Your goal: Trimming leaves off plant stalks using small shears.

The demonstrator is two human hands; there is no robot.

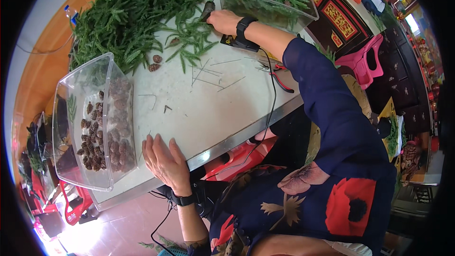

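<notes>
My left hand (166,162) lies open over the near edge of the white table (189,132), fingers stretched and slightly apart, holding nothing. My right hand (224,22) reaches to the far side, its fingers closed on a small dark cylindrical thing (207,10) whose kind I cannot make out. Just below that hand lies an artificial pine sprig (192,42) with spread green needles. A large heap of similar pine branches (123,21) covers the far left. Two pine cones (154,67) sit beside the heap. Thin wire pieces (204,73) are scattered mid-table.
A clear plastic bin (110,180) with several small pine cones (94,147) stands left. Another clear bin (270,5) holds green branches at the far right. Red-handled pliers (283,81) lie at the right edge. A black cable (271,114) hangs from my right wrist across the table.
</notes>
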